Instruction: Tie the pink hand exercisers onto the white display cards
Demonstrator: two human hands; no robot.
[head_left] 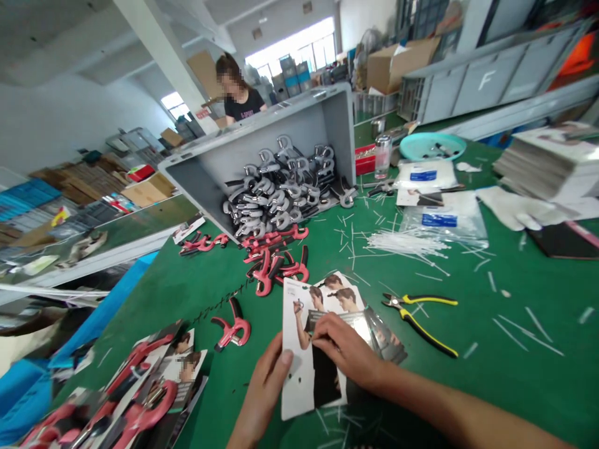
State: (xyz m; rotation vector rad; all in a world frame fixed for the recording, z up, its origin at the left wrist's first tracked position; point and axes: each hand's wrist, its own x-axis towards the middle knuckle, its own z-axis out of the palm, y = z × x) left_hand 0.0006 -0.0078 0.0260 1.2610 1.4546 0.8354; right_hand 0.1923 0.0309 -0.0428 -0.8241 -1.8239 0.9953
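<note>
My left hand point(267, 381) grips the left edge of a printed card point(303, 393), thumb on its face. The card stands tilted toward me and has small holes in its lower left part. Over the card's middle, my right hand point(347, 350) is closed in a pinch; whatever lies between its fingertips is too small to make out. More printed cards point(387, 337) lie fanned out behind. To the left is a red hand grip exerciser point(234, 325) with black handles. Yellow-and-black cutting pliers point(416, 315) lie open on the right.
A grey crate point(337, 118) lies on its side, full of grey-black hand grips point(281, 193). Red ones point(266, 268) lie before it. White cable ties point(407, 243) are scattered rightward. Carded red grips point(145, 399) are stacked at lower left. A person point(241, 93) is behind the crate.
</note>
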